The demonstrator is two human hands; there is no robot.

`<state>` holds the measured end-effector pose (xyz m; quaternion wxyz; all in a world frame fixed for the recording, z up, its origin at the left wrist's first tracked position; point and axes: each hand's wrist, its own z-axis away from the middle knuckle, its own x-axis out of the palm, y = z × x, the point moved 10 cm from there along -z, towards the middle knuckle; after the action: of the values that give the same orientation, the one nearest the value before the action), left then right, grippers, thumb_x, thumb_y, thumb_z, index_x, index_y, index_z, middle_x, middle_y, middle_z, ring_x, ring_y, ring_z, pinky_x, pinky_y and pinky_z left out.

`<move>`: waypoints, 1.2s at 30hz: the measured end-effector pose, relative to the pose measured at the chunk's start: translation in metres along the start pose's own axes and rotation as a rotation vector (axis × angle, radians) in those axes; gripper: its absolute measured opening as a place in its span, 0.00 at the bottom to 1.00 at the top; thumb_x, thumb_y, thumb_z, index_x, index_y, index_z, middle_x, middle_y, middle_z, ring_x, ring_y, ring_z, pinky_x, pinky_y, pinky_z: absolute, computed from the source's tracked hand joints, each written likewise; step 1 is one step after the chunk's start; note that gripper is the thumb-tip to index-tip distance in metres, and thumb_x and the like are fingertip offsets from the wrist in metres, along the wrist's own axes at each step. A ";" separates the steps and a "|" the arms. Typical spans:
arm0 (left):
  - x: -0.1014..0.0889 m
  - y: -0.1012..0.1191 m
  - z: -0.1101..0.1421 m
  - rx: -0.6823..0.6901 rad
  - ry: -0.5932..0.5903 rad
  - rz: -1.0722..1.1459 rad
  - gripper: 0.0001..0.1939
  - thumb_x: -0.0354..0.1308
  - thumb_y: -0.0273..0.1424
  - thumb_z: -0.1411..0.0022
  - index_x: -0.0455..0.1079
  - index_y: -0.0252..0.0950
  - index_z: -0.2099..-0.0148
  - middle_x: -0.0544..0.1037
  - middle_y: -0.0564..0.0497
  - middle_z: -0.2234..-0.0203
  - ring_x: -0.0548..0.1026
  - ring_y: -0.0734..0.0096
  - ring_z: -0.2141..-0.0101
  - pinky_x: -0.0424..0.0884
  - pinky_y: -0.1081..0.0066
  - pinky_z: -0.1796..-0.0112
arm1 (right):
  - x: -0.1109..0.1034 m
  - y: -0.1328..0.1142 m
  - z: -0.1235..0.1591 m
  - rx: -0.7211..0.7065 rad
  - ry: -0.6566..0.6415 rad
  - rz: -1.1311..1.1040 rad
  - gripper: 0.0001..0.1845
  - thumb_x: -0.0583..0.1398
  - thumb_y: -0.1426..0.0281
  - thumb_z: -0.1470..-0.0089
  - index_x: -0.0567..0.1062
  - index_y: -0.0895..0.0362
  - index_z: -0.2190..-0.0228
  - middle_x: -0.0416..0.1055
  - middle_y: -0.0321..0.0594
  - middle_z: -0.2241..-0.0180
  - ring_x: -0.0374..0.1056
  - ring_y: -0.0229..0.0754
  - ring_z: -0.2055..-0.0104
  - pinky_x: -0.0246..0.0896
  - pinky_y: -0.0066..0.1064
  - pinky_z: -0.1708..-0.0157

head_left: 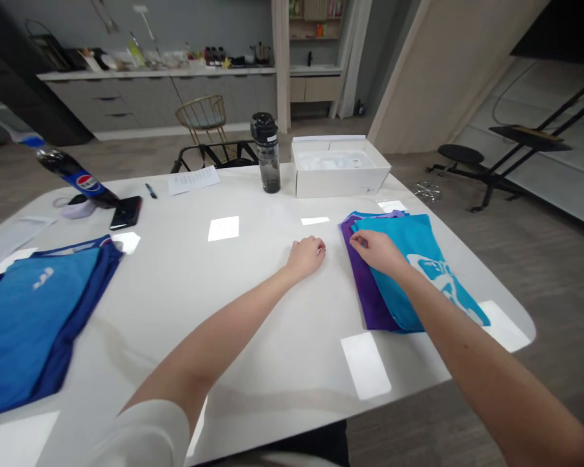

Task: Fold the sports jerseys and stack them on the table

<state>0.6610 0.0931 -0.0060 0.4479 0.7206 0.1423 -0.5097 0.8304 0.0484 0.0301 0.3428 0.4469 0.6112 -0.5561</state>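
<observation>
A folded turquoise garment point(418, 230) with a large white print lies on top of a purple folded garment point(363, 285) at the right of the table. My right hand point(377, 251) is over the turquoise one's upper left edge, thumb and forefinger pinched together on the fabric there. Just left of this pile, my left hand point(305, 257) rests low over the bare tabletop, fingers curled in, with nothing visible in them. It is apart from the cloth. At the far left, blue folded jerseys point(39, 318) form another pile.
On the white table point(253, 272) stand a black-lidded bottle point(268, 155) and an open white box point(340, 175). Toward the left are a tilted cola bottle point(78, 172), a phone point(126, 213), a pen point(150, 191) and a paper sheet point(193, 180). Chairs stand beyond the far edge.
</observation>
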 end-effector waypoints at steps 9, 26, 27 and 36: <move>-0.106 -0.154 0.167 -0.293 0.152 -0.068 0.11 0.53 0.29 0.34 0.76 0.40 0.54 0.80 0.48 0.55 0.76 0.60 0.51 0.67 0.59 0.48 | 0.139 -0.235 0.017 -0.267 -0.395 -0.329 0.10 0.58 0.65 0.39 0.80 0.53 0.64 0.79 0.37 0.69 0.71 0.41 0.69 0.60 0.30 0.67; -0.340 -0.476 0.444 -0.989 0.484 -0.372 0.16 0.46 0.34 0.30 0.71 0.37 0.47 0.74 0.35 0.48 0.70 0.44 0.47 0.66 0.47 0.50 | 0.297 -0.618 -0.003 -0.620 -0.575 -0.450 0.07 0.61 0.69 0.40 0.81 0.54 0.63 0.78 0.38 0.67 0.72 0.41 0.64 0.63 0.31 0.61; -0.339 -0.479 0.444 -0.987 0.476 -0.369 0.16 0.45 0.33 0.29 0.72 0.38 0.49 0.75 0.36 0.49 0.70 0.45 0.48 0.66 0.47 0.50 | 0.299 -0.622 -0.002 -0.625 -0.567 -0.455 0.07 0.61 0.69 0.40 0.81 0.53 0.64 0.78 0.37 0.67 0.71 0.41 0.64 0.63 0.31 0.61; -0.342 -0.385 0.430 -0.727 0.630 -0.363 0.16 0.39 0.33 0.25 0.68 0.36 0.52 0.73 0.39 0.52 0.69 0.50 0.49 0.62 0.53 0.49 | 0.259 -0.595 -0.001 -0.602 -0.327 -0.521 0.17 0.62 0.66 0.41 0.75 0.54 0.50 0.73 0.41 0.57 0.70 0.42 0.63 0.66 0.35 0.57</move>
<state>-0.0049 0.0538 0.0623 0.5091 0.6006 0.5613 -0.2550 0.1838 0.1024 0.0147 0.3987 0.0636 0.7761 -0.4844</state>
